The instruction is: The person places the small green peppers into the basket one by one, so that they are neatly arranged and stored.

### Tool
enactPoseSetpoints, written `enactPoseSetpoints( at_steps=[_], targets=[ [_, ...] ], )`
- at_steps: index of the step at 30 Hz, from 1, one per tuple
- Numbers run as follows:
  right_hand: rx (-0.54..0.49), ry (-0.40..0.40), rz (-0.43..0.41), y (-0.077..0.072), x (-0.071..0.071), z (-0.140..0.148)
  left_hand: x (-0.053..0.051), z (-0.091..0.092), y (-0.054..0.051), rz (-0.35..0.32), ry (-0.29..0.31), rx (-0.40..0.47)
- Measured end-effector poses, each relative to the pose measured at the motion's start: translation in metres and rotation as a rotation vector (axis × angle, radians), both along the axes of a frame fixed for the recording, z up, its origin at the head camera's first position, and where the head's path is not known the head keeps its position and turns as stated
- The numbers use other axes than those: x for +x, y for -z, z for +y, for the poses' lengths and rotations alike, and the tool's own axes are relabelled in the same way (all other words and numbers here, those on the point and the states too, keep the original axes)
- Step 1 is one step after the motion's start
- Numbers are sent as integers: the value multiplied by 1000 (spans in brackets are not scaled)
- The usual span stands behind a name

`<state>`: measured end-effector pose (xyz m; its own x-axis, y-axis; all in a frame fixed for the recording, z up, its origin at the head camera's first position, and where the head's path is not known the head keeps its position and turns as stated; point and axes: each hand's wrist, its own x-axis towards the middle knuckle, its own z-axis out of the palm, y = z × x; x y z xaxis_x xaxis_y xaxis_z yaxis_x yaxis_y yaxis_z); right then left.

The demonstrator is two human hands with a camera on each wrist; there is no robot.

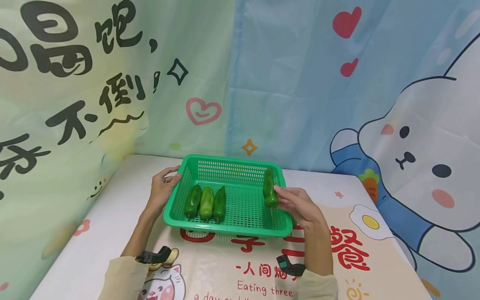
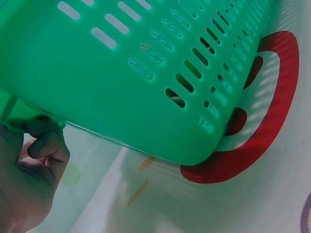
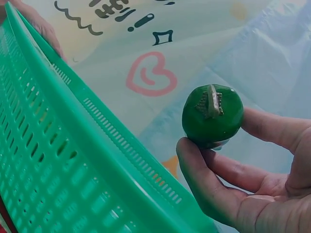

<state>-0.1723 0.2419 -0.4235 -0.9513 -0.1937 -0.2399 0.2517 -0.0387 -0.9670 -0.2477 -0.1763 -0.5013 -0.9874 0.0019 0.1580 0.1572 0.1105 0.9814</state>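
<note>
A green plastic basket (image 1: 240,230) with slotted walls stands on the table, its near wall large in the left wrist view. My left hand (image 1: 163,189) grips the rim at the basket's left side, and the left wrist view shows its curled fingers (image 2: 48,145) at that edge. Three green peppers (image 1: 206,203) lie side by side in the left part of the basket. My right hand (image 1: 300,204) pinches another green pepper (image 1: 269,189) between thumb and fingers, over the basket's right end. In the right wrist view that pepper's stem end (image 3: 213,116) faces the camera.
The basket sits on a printed table mat (image 1: 217,266) with red lettering and cartoon drawings. Behind the table hangs a printed cloth (image 1: 285,83), which also runs along the left side. A dark band (image 1: 154,256) is on the left wrist, another (image 1: 290,266) on the right.
</note>
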Motion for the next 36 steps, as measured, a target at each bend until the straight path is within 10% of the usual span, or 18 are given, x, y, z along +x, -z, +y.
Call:
enactPoseSetpoints(
  at_steps=[36],
  targets=[
    [216,-7,20,22,-19,-55,0,0,1,3,-2,-4]
  ],
)
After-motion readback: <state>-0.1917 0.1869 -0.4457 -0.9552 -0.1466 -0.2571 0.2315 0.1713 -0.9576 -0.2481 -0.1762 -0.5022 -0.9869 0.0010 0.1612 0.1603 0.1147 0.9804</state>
